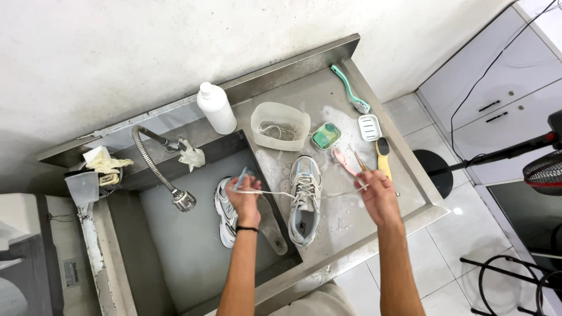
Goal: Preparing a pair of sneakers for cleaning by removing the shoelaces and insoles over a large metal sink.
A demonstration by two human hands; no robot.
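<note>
Head view: shoelace [275, 192] between 2 hands.

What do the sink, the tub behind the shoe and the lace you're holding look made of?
Sink: brushed stainless steel by its dull grey sheen and folded edges. Tub: translucent plastic, frosted; its contents show through the wall. Lace: probably woven fabric, white, thin, stretched between the left hand and right hand.

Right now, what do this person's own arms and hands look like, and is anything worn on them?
Both arms are bare, with no sleeves and no gloves. The left hand has a thin black band around its wrist. The right hand wears nothing: no ring, watch or band shows on it.
</note>
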